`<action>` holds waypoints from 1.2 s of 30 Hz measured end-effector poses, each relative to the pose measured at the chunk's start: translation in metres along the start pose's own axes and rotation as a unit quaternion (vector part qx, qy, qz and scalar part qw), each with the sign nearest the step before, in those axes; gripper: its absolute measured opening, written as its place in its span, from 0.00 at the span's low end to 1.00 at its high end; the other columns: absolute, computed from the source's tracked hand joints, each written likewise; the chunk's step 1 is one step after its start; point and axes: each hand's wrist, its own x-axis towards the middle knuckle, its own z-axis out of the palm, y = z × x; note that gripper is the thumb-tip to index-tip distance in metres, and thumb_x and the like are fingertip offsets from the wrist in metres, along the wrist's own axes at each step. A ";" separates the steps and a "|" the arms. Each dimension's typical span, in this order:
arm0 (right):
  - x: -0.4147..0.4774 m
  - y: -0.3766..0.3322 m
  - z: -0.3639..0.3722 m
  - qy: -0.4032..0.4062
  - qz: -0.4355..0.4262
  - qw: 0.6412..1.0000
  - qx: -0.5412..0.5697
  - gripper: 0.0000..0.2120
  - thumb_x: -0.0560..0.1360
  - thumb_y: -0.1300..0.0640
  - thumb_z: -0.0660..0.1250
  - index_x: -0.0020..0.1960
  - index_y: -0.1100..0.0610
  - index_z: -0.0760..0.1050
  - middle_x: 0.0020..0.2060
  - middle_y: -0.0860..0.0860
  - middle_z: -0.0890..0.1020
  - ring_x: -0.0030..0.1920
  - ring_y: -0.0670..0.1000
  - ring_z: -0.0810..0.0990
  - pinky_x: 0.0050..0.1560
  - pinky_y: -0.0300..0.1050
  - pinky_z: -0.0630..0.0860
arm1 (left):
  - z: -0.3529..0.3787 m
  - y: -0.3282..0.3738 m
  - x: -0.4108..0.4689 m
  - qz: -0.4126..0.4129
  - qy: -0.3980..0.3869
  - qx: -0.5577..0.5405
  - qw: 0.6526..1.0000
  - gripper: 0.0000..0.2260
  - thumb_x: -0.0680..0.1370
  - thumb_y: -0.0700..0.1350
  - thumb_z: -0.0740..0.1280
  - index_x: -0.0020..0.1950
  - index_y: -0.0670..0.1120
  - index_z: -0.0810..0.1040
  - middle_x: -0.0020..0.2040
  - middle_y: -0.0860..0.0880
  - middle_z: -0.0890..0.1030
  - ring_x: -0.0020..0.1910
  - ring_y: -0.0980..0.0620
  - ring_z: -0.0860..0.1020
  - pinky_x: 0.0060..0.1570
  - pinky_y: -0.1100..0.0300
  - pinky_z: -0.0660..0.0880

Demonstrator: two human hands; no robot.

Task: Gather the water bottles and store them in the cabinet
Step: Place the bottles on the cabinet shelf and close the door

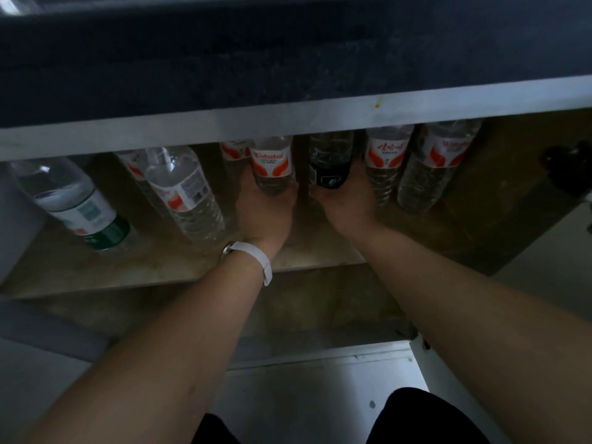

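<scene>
Both my arms reach into the open cabinet (153, 267) under a dark counter. My left hand (262, 213), with a white watch strap on the wrist, is wrapped around the base of a clear bottle with a red-and-white label (272, 165). My right hand (347, 200) grips the base of a clear bottle with a black label (330, 166). Two red-label bottles (386, 158) (432, 168) stand to the right. Left of my hands stand another red-label bottle (182, 193) and a green-and-white label bottle (77, 206). The bottle tops are hidden behind the counter's front strip.
A grey front strip (288, 120) of the counter overhangs the shelf. A dark hinge (567, 168) sits on the cabinet's right wall. The white door (448, 379) hangs open at lower right. My knees in dark clothing show at the bottom, above a pale floor (304, 389).
</scene>
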 end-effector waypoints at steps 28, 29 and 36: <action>-0.002 0.012 0.019 0.021 -0.023 0.998 -0.053 0.34 0.70 0.44 0.74 0.70 0.53 0.63 0.68 0.52 0.73 0.68 0.54 0.72 0.65 0.49 0.71 | 0.005 -0.012 0.009 -0.010 -0.011 -0.035 0.999 0.32 0.73 0.47 0.77 0.74 0.51 0.68 0.69 0.52 0.77 0.69 0.51 0.75 0.69 0.50 0.73; -0.003 0.012 0.018 0.015 -0.023 0.999 -0.042 0.34 0.70 0.45 0.74 0.70 0.53 0.63 0.68 0.51 0.73 0.68 0.53 0.72 0.65 0.48 0.70 | 0.004 -0.011 0.009 -0.011 -0.015 -0.032 0.999 0.32 0.74 0.47 0.77 0.74 0.51 0.68 0.69 0.52 0.77 0.69 0.51 0.75 0.69 0.51 0.72; -0.029 0.004 0.004 -0.011 -0.009 0.998 0.065 0.36 0.73 0.52 0.73 0.76 0.48 0.58 0.71 0.46 0.69 0.66 0.39 0.65 0.62 0.35 0.64 | -0.021 -0.006 -0.007 -0.011 -0.052 -0.043 0.998 0.25 0.76 0.50 0.74 0.71 0.55 0.72 0.64 0.57 0.80 0.63 0.54 0.79 0.65 0.51 0.76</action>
